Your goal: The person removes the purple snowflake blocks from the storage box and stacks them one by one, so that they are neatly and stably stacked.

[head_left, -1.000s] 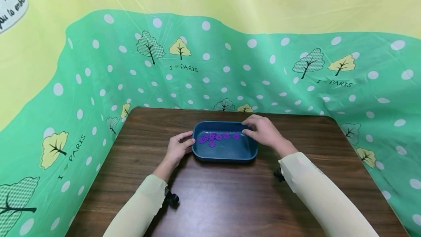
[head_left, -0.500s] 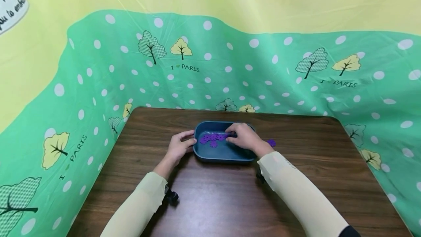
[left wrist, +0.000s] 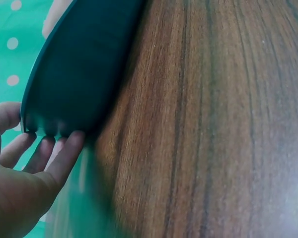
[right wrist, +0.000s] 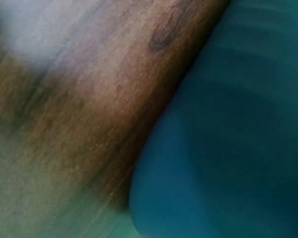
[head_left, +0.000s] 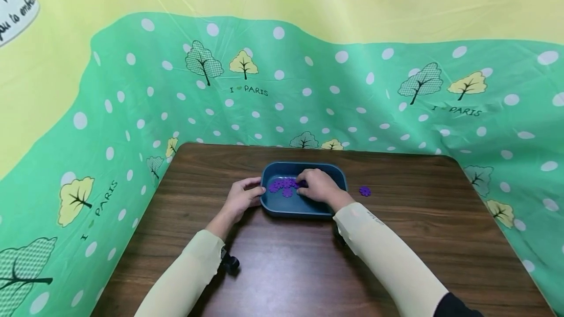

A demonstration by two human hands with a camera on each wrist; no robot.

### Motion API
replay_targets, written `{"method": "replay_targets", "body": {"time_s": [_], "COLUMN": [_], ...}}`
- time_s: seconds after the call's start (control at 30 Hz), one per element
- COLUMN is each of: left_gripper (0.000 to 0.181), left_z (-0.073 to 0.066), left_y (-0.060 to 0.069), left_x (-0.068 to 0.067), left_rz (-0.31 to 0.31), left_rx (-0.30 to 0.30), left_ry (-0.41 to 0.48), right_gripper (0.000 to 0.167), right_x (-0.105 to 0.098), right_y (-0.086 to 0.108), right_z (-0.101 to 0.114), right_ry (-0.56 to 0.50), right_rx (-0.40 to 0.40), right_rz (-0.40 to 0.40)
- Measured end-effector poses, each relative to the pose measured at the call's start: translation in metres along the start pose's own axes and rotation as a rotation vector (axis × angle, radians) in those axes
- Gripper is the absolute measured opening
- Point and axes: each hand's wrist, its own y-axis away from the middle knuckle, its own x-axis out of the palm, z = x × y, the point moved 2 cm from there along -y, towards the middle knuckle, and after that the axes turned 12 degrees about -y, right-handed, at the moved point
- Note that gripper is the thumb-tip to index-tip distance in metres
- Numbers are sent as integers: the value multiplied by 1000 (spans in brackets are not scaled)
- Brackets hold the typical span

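A blue rectangular tray [head_left: 304,212] with raised walls stands on the table, holding several small purple flower-shaped pieces [head_left: 286,192] at its left and middle. My left hand [head_left: 240,197] touches the tray's left end from outside. In the left wrist view its fingertips [left wrist: 75,139] press against the tray's wall [left wrist: 79,74], and the thumb lies by the rim. My right hand [head_left: 319,186] reaches inside the tray, thumb and fingers around purple pieces. Whether it pinches one is unclear, since the hand covers part of them. One more purple flower piece [head_left: 364,191] lies on the table, right of the tray.
The dark wooden table [head_left: 282,268] extends around the tray on every side. A green and yellow printed cloth [head_left: 343,77] hangs behind the table and along its sides. In the right wrist view only the tray's wall [right wrist: 228,129] and blurred wood appear.
My right hand has moved from the tray's right rim leftward and down into the tray. The flower piece on the table, out of sight one second ago, now shows fully. My left hand stays at the tray's end.
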Motion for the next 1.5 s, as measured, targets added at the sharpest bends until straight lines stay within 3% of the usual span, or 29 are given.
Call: {"method": "replay_targets", "body": {"time_s": [0.4, 0.77, 1.27, 1.5], "left_gripper": [50, 50, 48, 48], "left_z": [-2, -5, -5, -3], "left_y": [0, 0, 3, 1], "left_x": [-5, -3, -2, -1], "left_rz": [52, 54, 46, 49], "left_rx": [-13, 2, -5, 0], "left_ry": [8, 21, 29, 40], "right_gripper": [27, 26, 27, 29], "right_x": [2, -1, 3, 4], "right_y": [-8, -10, -7, -8], "right_z": [2, 2, 1, 2], "right_ry": [9, 30, 67, 155], "right_rx": [18, 10, -68, -115], "right_rz": [7, 10, 0, 11]}}
